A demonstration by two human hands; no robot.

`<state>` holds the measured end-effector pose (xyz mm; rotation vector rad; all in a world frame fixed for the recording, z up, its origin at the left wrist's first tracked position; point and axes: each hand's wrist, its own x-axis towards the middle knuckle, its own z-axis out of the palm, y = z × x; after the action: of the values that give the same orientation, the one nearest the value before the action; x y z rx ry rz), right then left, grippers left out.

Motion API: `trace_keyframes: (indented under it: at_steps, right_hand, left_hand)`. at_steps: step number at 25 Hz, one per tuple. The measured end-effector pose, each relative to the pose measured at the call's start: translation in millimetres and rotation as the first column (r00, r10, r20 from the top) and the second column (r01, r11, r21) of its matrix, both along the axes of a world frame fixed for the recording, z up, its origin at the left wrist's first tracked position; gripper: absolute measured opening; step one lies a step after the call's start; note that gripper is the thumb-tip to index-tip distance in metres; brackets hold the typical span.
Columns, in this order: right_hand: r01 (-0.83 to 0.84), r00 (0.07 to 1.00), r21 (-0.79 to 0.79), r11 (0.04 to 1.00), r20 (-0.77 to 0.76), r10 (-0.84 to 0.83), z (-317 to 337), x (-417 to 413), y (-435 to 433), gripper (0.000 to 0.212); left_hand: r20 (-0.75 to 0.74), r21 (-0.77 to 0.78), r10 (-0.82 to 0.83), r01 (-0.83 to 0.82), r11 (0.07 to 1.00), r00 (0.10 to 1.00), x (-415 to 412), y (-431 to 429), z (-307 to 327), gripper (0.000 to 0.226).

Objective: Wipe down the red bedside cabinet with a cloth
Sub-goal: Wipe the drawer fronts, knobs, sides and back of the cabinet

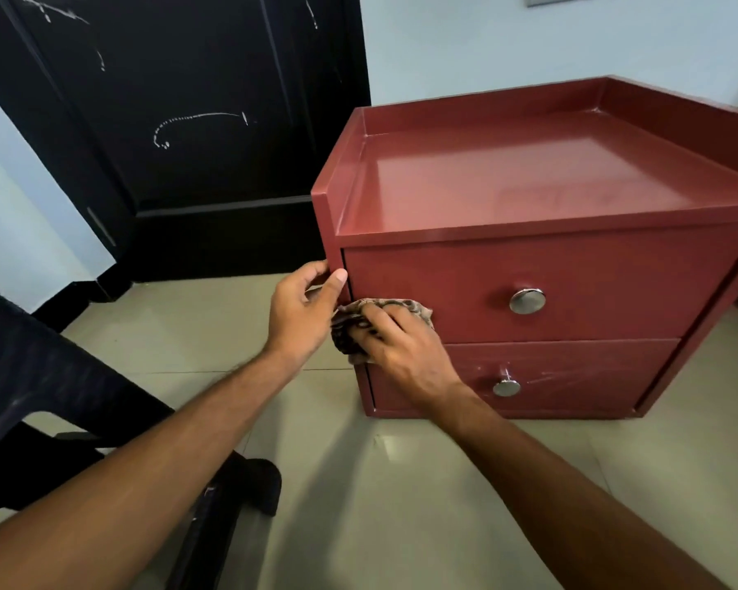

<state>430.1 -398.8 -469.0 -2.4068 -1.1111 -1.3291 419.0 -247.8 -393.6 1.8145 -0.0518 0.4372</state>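
The red bedside cabinet (529, 193) stands on the tiled floor, with a rimmed top and two drawers, each with a round metal knob. My right hand (401, 347) presses a crumpled patterned cloth (350, 330) against the lower left part of the upper drawer front. My left hand (303, 310) grips the cabinet's front left corner edge, thumb on the front and fingers round the side. The lower drawer front shows pale smears near its knob (506, 386).
A dark plastic chair (60, 398) stands at the left, its leg reaching toward the floor centre. A black door (188, 121) is behind, with pale walls around it. Open tiled floor (401, 483) lies in front of the cabinet.
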Motion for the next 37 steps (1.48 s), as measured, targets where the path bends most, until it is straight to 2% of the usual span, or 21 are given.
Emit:
trace_keyframes:
  at_steps: [1,3,4,5,7,8,11,12,14,16,18,20,22,23,24,25,26,28,30,32,37]
  right_hand:
    - [0.025,0.999,0.006,1.0,0.02,-0.025,3.0,6.3,-12.5,0.02]
    - [0.064,0.998,0.379,0.923,-0.045,-0.051,22.9,14.4,-42.0,0.024]
    - [0.091,0.996,0.508,0.857,-0.057,-0.073,32.4,11.2,-51.8,0.024]
    - [0.097,0.995,0.53,0.842,-0.025,-0.098,36.8,12.0,-54.3,0.024]
    - [0.018,0.992,0.31,0.951,0.114,-0.056,39.7,13.5,-35.6,0.025]
    - [-0.019,0.992,0.203,0.979,0.127,-0.006,46.1,19.6,-21.5,0.025]
    - [-0.068,0.987,0.131,0.989,0.156,0.047,49.0,31.7,-3.3,0.026]
    - [-0.066,0.989,0.081,0.995,0.141,0.054,36.1,31.3,-8.8,0.028]
    - [-0.098,0.994,-0.157,0.983,0.038,0.105,-12.7,24.4,-29.7,0.031]
    - [-0.091,0.996,-0.389,0.917,-0.053,0.076,-38.8,9.9,-42.1,0.036]
    - [-0.074,0.997,-0.354,0.932,-0.047,0.061,-17.6,13.8,-37.5,0.032]
    - [0.039,0.999,-0.142,0.989,0.013,-0.037,25.2,20.1,-27.2,0.036]
    - [0.114,0.992,0.08,0.99,0.045,-0.118,41.6,26.9,-29.1,0.036]
    - [0.106,0.993,0.071,0.992,0.054,-0.11,29.6,26.3,-35.0,0.035]
    - [0.072,0.997,-0.038,0.997,0.032,-0.071,5.9,22.0,-40.9,0.033]
    - [0.021,0.999,-0.226,0.974,0.028,-0.016,-20.7,13.9,-48.6,0.029]
    - [0.016,1.0,-0.384,0.923,0.02,-0.009,-35.9,6.1,-58.6,0.025]
    - [0.049,0.997,-0.446,0.894,-0.038,-0.074,-34.1,6.3,-79.1,0.024]
    - [0.117,0.993,-0.32,0.94,0.014,-0.119,0.6,8.2,-92.9,0.028]
    - [0.205,0.977,-0.206,0.957,0.097,-0.189,31.6,6.6,-113.8,0.03]
    - [0.274,0.955,0.111,0.955,0.084,-0.284,50.8,6.3,-156.4,0.034]
  left_hand:
    - [-0.009,-0.017,-0.004,0.004,1.0,1.0,-0.8,1.1,-0.6,0.023]
    - [-0.058,-0.059,-0.028,0.025,0.998,0.998,2.8,3.7,0.0,0.031]
    - [-0.091,-0.078,-0.037,0.03,0.997,0.995,4.8,5.3,-0.1,0.034]
    - [-0.103,-0.11,-0.049,0.037,0.993,0.994,6.6,6.6,-1.1,0.034]
    - [-0.099,-0.178,-0.07,0.052,0.983,0.993,5.5,7.8,-5.5,0.031]
    - [-0.103,-0.197,-0.079,0.058,0.979,0.992,4.7,6.9,-4.0,0.028]
    - [-0.146,-0.255,-0.073,0.034,0.966,0.987,6.0,4.6,4.9,0.028]
    - [-0.177,-0.297,-0.079,0.024,0.955,0.981,7.5,6.3,8.2,0.028]
    - [-0.228,-0.322,-0.081,0.004,0.947,0.97,10.2,9.0,14.4,0.034]
    - [-0.229,-0.299,-0.085,0.013,0.954,0.97,8.0,7.7,15.4,0.034]
    - [-0.226,-0.294,-0.074,0.004,0.956,0.971,4.3,2.2,15.2,0.028]
    - [-0.2,-0.3,-0.08,0.017,0.954,0.977,1.4,-0.4,12.0,0.025]
    - [-0.172,-0.225,-0.08,0.04,0.974,0.982,-1.4,0.6,9.1,0.024]
    - [-0.156,-0.167,-0.071,0.045,0.985,0.985,-0.9,0.9,6.7,0.022]
    - [-0.14,-0.108,-0.059,0.044,0.993,0.988,-1.7,0.9,3.4,0.019]
    - [-0.121,-0.069,-0.041,0.033,0.997,0.992,-3.8,-0.6,0.4,0.016]
    - [-0.104,-0.039,-0.017,0.013,0.999,0.994,-6.4,-3.3,-1.7,0.017]
    - [-0.112,-0.005,0.064,-0.065,0.998,0.992,-10.5,-6.7,-10.8,0.021]
    - [-0.115,0.051,0.164,-0.159,0.986,0.98,-18.3,-6.6,-23.4,0.013]
    - [-0.03,0.194,0.164,-0.155,0.969,0.986,-27.0,-7.7,-29.4,0.003]
    - [0.268,0.467,-0.132,-0.009,0.884,0.954,-28.7,-43.7,-8.6,0.005]
